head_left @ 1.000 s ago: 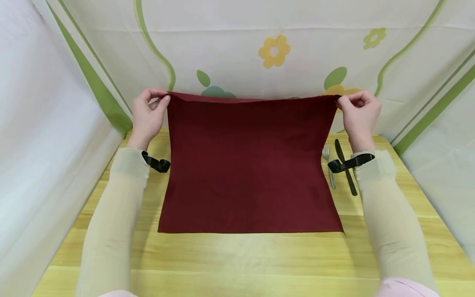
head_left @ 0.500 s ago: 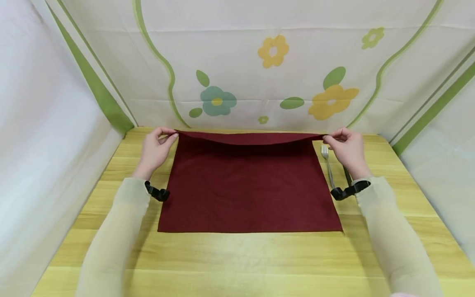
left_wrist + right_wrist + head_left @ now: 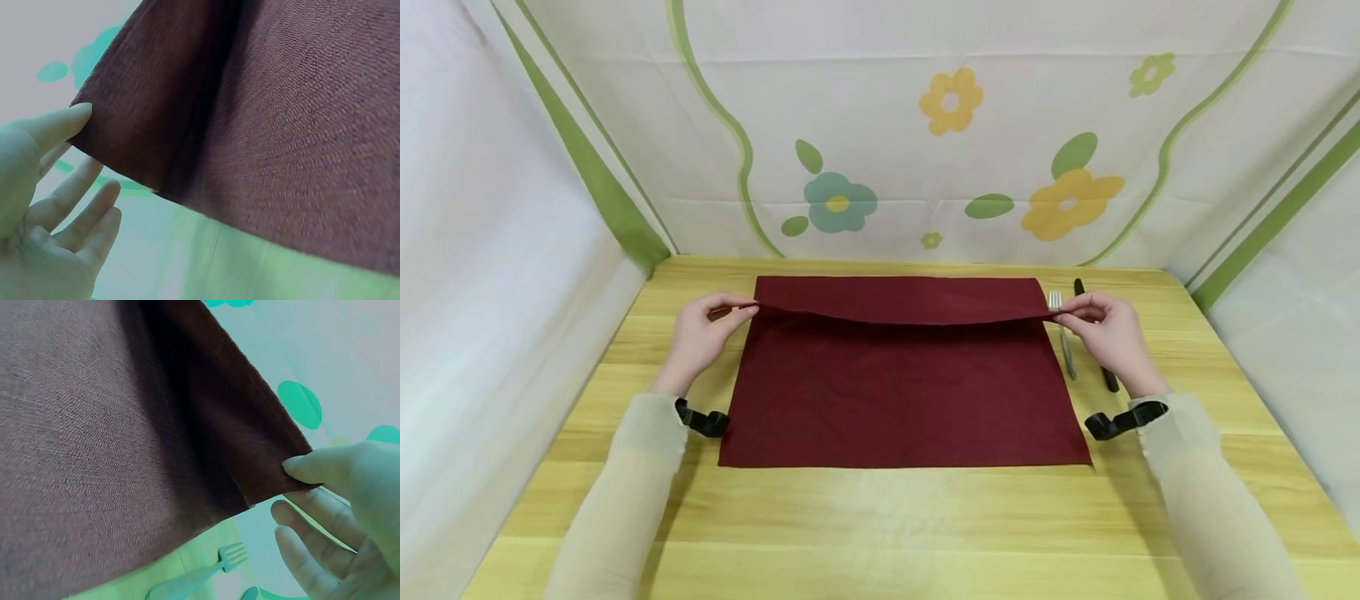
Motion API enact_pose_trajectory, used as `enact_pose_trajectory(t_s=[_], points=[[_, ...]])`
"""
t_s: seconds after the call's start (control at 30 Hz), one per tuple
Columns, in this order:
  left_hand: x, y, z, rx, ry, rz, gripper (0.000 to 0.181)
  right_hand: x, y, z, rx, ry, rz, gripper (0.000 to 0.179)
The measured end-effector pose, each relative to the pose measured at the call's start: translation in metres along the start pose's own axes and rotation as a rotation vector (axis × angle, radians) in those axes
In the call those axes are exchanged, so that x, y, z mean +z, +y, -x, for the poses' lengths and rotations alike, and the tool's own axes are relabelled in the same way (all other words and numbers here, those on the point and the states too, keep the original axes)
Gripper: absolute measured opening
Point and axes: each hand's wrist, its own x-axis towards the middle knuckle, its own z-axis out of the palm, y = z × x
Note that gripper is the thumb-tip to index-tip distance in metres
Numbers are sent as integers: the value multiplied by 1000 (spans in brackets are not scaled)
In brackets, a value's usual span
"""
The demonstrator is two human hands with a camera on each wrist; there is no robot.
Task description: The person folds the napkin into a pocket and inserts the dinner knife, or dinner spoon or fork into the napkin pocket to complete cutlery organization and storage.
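A dark red cloth (image 3: 895, 392) lies spread on the wooden table, its far part turned up into a loose flap (image 3: 895, 298). My left hand (image 3: 703, 335) pinches the flap's left corner between thumb and fingertips, just above the table. The right corner is pinched the same way by my right hand (image 3: 1108, 337). Between the hands the raised edge sags in the middle and shades the cloth beneath it. In the left wrist view the thumb (image 3: 75, 119) presses on the corner, while the other fingers spread below. The right wrist view has the right thumb (image 3: 312, 465) on its corner.
Beside the cloth's right edge lie a fork (image 3: 1066, 346) and a black-handled knife (image 3: 1111, 379), partly behind my right hand. Wooden tabletop (image 3: 880, 533) extends in front of the cloth. A flower-printed white curtain (image 3: 887, 125) hangs behind the table, with white fabric on both sides.
Both hands have come down and toward me, holding the far edge. The cloth hung upright a second ago; now its far part lies on the table and the edge is folded over toward me.
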Motion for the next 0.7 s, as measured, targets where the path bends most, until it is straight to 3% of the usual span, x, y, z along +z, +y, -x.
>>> enact_pose_trajectory(t_s=[0.2,0.4,0.53,0.7], points=[[-8,2,15,0,-6,-46,21,-9,1,13,-27,3,16,14],[-13,5,29,7,-22,-46,18,-18,-3,27,-44,-58,13,14],[-18,7,39,38,-45,-39,14,-21,-6,37,-22,-111,-5,14],[-26,8,51,102,-121,-59,12,-30,-8,49,-11,-187,-30,14]])
